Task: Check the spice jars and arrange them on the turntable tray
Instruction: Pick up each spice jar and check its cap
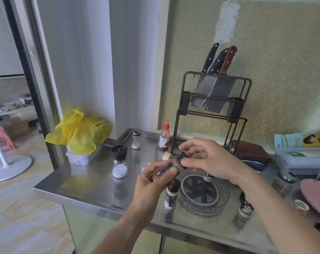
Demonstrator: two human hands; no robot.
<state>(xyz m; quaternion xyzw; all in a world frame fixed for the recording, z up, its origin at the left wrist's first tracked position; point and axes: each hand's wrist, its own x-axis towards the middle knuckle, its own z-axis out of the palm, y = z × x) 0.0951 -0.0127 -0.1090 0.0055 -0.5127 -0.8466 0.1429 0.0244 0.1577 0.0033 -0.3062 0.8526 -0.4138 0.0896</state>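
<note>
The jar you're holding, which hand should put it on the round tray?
Probably the left hand: it wraps the jar body, beside the tray. The right hand only touches the cap end.

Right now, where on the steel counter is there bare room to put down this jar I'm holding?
The widest bare patch of the counter lies at its front left, bordered by the salt grinder and the yellow bag. The clear turntable tray is mostly bare too, with one jar at its back. The right end is crowded with jars, a pink plate and boxes.
</note>
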